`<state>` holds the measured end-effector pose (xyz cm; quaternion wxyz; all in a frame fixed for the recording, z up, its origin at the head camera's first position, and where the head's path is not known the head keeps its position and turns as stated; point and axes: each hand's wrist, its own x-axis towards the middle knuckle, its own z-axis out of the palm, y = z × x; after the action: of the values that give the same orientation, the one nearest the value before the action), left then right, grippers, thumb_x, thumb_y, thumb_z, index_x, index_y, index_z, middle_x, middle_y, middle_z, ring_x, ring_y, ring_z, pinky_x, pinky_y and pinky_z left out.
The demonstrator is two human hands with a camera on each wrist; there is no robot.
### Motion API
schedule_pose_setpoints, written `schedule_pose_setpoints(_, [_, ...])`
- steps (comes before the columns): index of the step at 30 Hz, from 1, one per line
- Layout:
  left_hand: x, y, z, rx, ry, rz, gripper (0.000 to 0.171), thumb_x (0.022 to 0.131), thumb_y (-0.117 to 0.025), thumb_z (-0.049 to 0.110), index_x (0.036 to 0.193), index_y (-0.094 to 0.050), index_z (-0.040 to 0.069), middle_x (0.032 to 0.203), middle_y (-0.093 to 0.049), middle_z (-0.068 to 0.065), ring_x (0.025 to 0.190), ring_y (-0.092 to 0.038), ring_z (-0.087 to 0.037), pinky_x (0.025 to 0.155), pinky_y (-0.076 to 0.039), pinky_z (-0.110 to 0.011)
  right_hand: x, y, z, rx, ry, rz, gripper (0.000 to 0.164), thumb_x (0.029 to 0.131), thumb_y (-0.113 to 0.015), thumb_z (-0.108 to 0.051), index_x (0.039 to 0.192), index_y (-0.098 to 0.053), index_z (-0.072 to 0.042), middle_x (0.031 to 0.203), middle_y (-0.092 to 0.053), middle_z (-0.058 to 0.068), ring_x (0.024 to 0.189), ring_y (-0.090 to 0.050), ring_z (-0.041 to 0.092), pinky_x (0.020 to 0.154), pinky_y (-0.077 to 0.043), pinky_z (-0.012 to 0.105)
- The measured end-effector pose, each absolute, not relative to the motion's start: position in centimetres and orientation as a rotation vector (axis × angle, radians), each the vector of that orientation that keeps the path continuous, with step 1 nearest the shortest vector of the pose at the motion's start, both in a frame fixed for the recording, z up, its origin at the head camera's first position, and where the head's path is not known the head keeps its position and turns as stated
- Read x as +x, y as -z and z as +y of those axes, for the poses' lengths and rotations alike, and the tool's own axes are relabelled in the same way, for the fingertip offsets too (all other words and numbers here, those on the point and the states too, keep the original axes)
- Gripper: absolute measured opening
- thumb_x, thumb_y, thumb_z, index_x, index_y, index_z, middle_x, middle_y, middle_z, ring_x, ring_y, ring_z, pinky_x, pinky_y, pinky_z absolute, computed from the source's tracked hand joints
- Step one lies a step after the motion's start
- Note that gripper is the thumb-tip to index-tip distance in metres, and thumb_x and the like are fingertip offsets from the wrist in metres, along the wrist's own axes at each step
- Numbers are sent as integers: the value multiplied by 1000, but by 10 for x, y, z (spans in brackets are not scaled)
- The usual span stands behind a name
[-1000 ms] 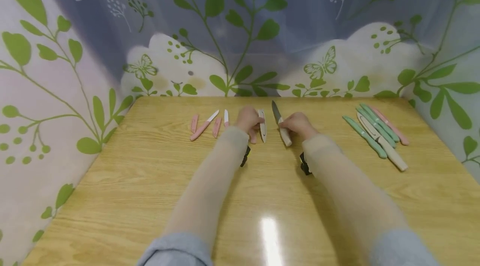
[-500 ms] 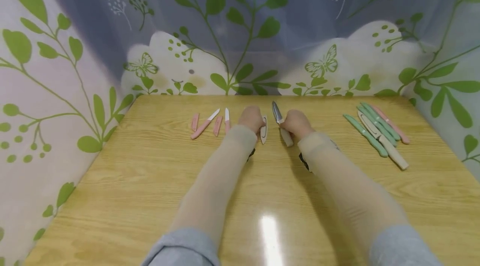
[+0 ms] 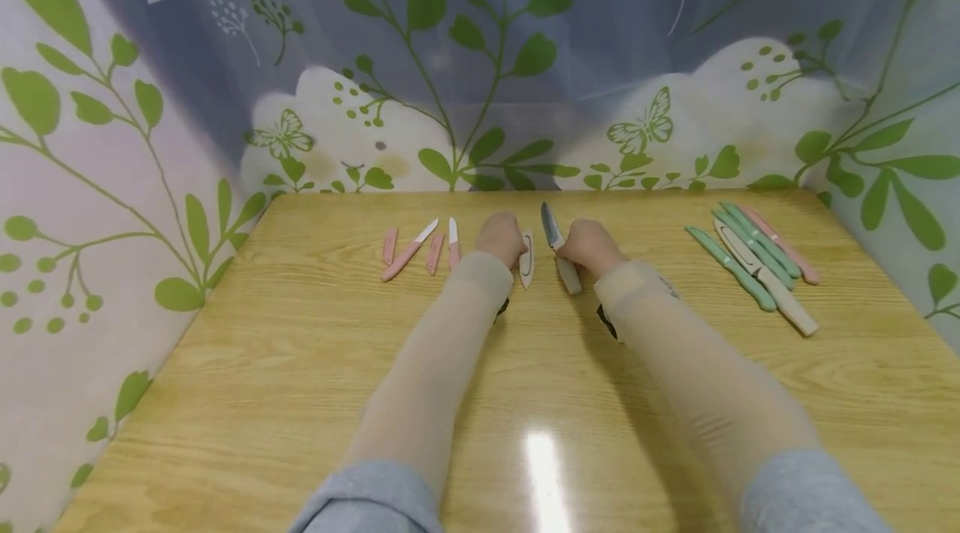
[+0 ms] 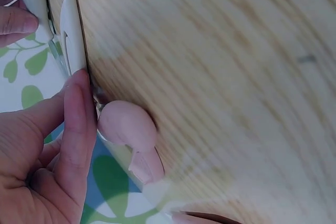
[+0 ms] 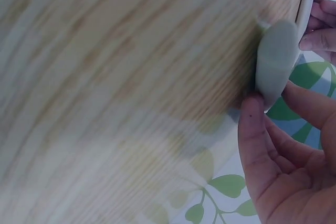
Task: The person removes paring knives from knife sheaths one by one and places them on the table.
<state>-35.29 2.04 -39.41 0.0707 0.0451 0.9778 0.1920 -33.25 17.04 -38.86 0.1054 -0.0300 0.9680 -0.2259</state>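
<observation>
My left hand [image 3: 500, 243] pinches a cream blade sheath [image 3: 527, 259], slim and slotted, at the middle of the table. In the left wrist view, its fingers press along the near end of the sheath [image 4: 74, 38]. Just to the right, my right hand [image 3: 592, 247] holds a cream-handled knife [image 3: 567, 274] by the handle, its dark blade pointing to the back of the table. The right wrist view shows thumb and fingertips at the sides of the rounded handle [image 5: 276, 59]. Sheath and knife lie roughly side by side, a small gap apart.
Left of my hands lie two pink knives [image 3: 409, 255] [image 3: 453, 243] with white blades and two pink sheaths [image 3: 390, 246] [image 3: 435, 254]. At the right is a group of green knives [image 3: 731, 268], a cream sheathed knife [image 3: 783, 299] and a pink one [image 3: 783, 248]. A patterned curtain borders the table's back.
My left hand has turned and moved slightly right, covering the upper part of the sheath. The knife's blade has tilted and catches more light. My right hand stays on the handle.
</observation>
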Motion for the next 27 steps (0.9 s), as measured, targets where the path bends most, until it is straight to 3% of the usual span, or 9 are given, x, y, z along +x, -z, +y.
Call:
schedule_pose_setpoints(5, [-352,395,23,158,-537,2951,24,91,-69,19,110,-66,4,118,-66,-12,108,-62,-26,91,-52,-37,-332,385,177,-93,651,2820,35,94,-60,-21,63,-52,-6,52,-48,1,47,-44,12,50,-39,25])
schedule_pose_setpoints(7, [-351,395,24,165,-523,2953,25,91,-68,19,111,-66,4,119,-65,-12,108,-62,-26,91,-52,-38,-331,380,183,-89,652,2820,36,97,-56,-25,74,-60,2,66,-61,11,59,-56,20,61,-48,30])
schedule_pose_setpoints(9, [-351,395,25,158,-509,2949,24,93,-66,18,112,-65,4,120,-65,-12,110,-61,-26,94,-51,-41,-330,375,190,-74,671,2819,40,100,-52,-29,99,-63,9,96,-67,22,86,-64,31,79,-52,39])
schedule_pose_setpoints(12, [-349,394,28,149,-493,2936,21,97,-57,15,115,-64,5,124,-63,-12,113,-60,-26,98,-48,-46,-327,368,203,-64,706,2796,58,101,-47,-35,136,-43,11,141,-44,29,127,-45,44,104,-40,52])
schedule_pose_setpoints(16, [-347,392,31,177,-473,2926,24,100,-46,10,115,-64,6,128,-62,-11,114,-60,-25,99,-46,-46,-318,361,222,-103,657,2778,70,101,-45,-40,145,-27,11,148,-31,33,134,-33,49,109,-31,57])
schedule_pose_setpoints(21, [-344,388,31,207,-468,2946,25,100,-44,5,113,-65,5,125,-63,-11,112,-60,-25,97,-47,-40,-303,357,251,-247,500,2836,79,100,-46,-42,147,-15,14,151,-15,39,139,-13,55,113,-15,62])
schedule_pose_setpoints(27, [-341,386,29,201,-476,2968,26,100,-42,5,110,-66,3,120,-65,-12,108,-62,-26,93,-50,-39,-285,369,292,-350,442,2810,93,99,-44,-54,149,-2,12,153,4,38,138,10,58,108,1,71])
